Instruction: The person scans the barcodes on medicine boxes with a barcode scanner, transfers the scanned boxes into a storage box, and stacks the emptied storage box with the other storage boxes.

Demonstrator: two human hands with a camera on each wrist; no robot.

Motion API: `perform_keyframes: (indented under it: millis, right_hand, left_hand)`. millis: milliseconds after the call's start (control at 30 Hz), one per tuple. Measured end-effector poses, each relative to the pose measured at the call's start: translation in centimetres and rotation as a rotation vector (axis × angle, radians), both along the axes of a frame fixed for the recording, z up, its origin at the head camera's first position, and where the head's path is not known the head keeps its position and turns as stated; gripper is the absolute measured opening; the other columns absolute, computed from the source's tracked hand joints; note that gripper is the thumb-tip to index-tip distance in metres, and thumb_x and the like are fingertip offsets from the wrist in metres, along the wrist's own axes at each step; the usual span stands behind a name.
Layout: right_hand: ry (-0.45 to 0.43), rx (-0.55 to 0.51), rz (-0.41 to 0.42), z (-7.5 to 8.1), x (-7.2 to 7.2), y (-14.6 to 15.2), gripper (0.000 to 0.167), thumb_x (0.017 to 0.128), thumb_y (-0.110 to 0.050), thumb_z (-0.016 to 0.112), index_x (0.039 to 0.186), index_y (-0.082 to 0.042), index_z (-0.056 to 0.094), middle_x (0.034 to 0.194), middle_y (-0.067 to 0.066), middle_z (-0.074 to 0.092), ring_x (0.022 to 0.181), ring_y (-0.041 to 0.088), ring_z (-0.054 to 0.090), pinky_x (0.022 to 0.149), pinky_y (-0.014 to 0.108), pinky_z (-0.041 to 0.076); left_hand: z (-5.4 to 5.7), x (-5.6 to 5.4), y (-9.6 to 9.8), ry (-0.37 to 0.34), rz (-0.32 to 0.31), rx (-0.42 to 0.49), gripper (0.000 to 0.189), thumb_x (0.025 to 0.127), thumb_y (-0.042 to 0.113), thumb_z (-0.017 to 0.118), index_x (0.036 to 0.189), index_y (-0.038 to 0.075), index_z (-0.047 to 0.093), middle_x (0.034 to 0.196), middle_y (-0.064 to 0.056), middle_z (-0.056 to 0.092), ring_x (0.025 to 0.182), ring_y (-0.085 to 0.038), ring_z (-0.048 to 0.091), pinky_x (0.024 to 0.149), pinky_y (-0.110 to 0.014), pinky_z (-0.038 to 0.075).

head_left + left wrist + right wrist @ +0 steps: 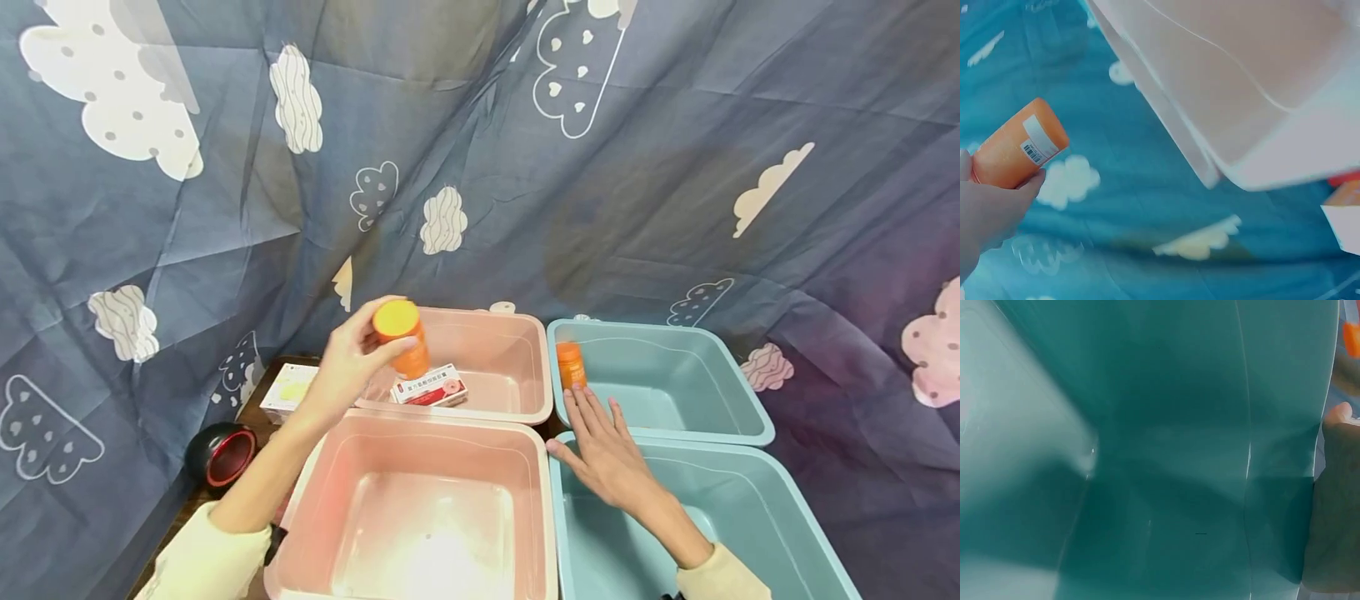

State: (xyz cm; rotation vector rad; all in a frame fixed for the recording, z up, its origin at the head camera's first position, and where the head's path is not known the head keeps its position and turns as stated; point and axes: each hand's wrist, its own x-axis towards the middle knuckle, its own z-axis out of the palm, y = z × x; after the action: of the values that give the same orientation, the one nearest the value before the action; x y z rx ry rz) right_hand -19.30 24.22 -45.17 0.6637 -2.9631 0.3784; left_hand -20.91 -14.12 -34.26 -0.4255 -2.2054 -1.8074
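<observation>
My left hand (347, 360) grips an orange bottle (412, 357) with a yellow-orange lid, held above the back pink bin. In the left wrist view a barcode label shows on this orange bottle (1013, 147). Below it, a white-and-red medicine box (431, 387) lies inside that bin. My right hand (606, 454) is stretched out with straight fingers over the rims of the teal bins. Its fingertips are right at the lower end of a second orange bottle (571, 365), which stands in the left corner of the back teal bin.
Two pink bins, back (517, 367) and front (427, 500), stand left of two teal bins, back (675, 375) and front (757, 517). At the far left are a white-and-yellow box (288, 390) and a black round container with a red rim (225, 457). A cloud-patterned cloth (487, 208) hangs behind.
</observation>
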Motion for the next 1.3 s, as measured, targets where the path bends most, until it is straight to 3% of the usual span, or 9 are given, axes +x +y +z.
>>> perform_keyframes:
  millis: [133, 267, 500, 633, 933, 1067, 1200, 1300]
  right_hand:
    - [0.011, 0.015, 0.007, 0.0, -0.2, 0.0, 0.091, 0.110, -0.056, 0.058, 0.171, 0.003, 0.026, 0.180, 0.024, 0.021, 0.168, 0.043, 0.018, 0.133, 0.068, 0.011]
    - [0.013, 0.019, 0.004, 0.0, -0.4, 0.1, 0.091, 0.110, -0.056, 0.059, 0.171, 0.003, 0.026, 0.181, 0.023, 0.020, 0.169, 0.043, 0.017, 0.134, 0.067, 0.011]
    - [0.001, 0.011, 0.005, 0.0, -0.5, 0.1, 0.090, 0.111, -0.059, 0.056, 0.170, 0.003, 0.029, 0.179, 0.025, 0.025, 0.167, 0.045, 0.021, 0.134, 0.066, 0.013]
    - [-0.023, -0.009, 0.001, -0.1, -0.4, 0.2, 0.091, 0.111, -0.060, 0.055, 0.170, 0.004, 0.029, 0.178, 0.026, 0.026, 0.168, 0.047, 0.019, 0.134, 0.066, 0.009]
    - [-0.060, -0.028, -0.010, -0.4, -0.1, 0.3, 0.092, 0.110, -0.061, 0.055, 0.172, 0.000, 0.025, 0.182, 0.020, 0.020, 0.169, 0.043, 0.017, 0.133, 0.069, 0.009]
    - [-0.045, -0.044, 0.004, -0.4, -0.3, 0.2, 0.092, 0.111, -0.060, 0.055, 0.173, 0.000, 0.023, 0.182, 0.021, 0.018, 0.168, 0.044, 0.019, 0.132, 0.070, 0.011]
    - [-0.017, -0.067, 0.026, -0.6, -0.4, 0.2, 0.092, 0.110, -0.059, 0.057, 0.170, 0.005, 0.029, 0.179, 0.026, 0.024, 0.165, 0.048, 0.025, 0.132, 0.069, 0.012]
    - [0.009, -0.075, 0.045, -1.0, -0.6, 0.2, 0.091, 0.109, -0.058, 0.058, 0.168, 0.007, 0.033, 0.177, 0.029, 0.029, 0.163, 0.050, 0.028, 0.132, 0.067, 0.012]
  left_hand:
    - [0.7, -2.0, 3.5, 0.006, -0.090, -0.044, 0.056, 0.096, 0.000, 0.082, 0.147, -0.001, 0.060, 0.133, -0.022, 0.071, 0.120, -0.032, 0.071, 0.112, -0.036, 0.057]
    - [1.1, -4.0, 7.2, -0.023, -0.174, -0.064, 0.055, 0.098, 0.003, 0.081, 0.148, -0.002, 0.057, 0.136, -0.022, 0.068, 0.126, -0.037, 0.069, 0.116, -0.047, 0.055]
    - [0.4, -7.3, 13.4, -0.069, -0.272, -0.058, 0.053, 0.102, 0.009, 0.079, 0.149, -0.001, 0.056, 0.138, -0.022, 0.068, 0.126, -0.034, 0.070, 0.110, -0.038, 0.058]
    - [-1.0, -9.0, 17.5, -0.107, -0.282, -0.041, 0.054, 0.103, 0.015, 0.079, 0.150, 0.000, 0.057, 0.139, -0.020, 0.070, 0.124, -0.030, 0.071, 0.106, -0.033, 0.059]
    - [-5.0, -10.3, 25.9, -0.314, -0.285, 0.032, 0.054, 0.101, 0.023, 0.082, 0.147, 0.004, 0.061, 0.127, -0.010, 0.075, 0.111, -0.019, 0.075, 0.095, -0.029, 0.062]
    - [-5.4, -10.4, 28.0, -0.346, -0.285, 0.010, 0.052, 0.100, 0.023, 0.084, 0.143, 0.005, 0.063, 0.119, -0.008, 0.076, 0.099, -0.014, 0.074, 0.085, -0.029, 0.063]
    - [-5.4, -10.6, 29.3, -0.380, -0.275, -0.061, 0.061, 0.097, 0.025, 0.087, 0.149, 0.007, 0.059, 0.110, -0.006, 0.075, 0.084, -0.018, 0.072, 0.073, -0.046, 0.067]
    - [-5.6, -11.1, 30.1, -0.396, -0.259, -0.150, 0.061, 0.096, 0.028, 0.089, 0.148, 0.010, 0.061, 0.102, -0.005, 0.073, 0.076, -0.021, 0.072, 0.064, -0.051, 0.066]
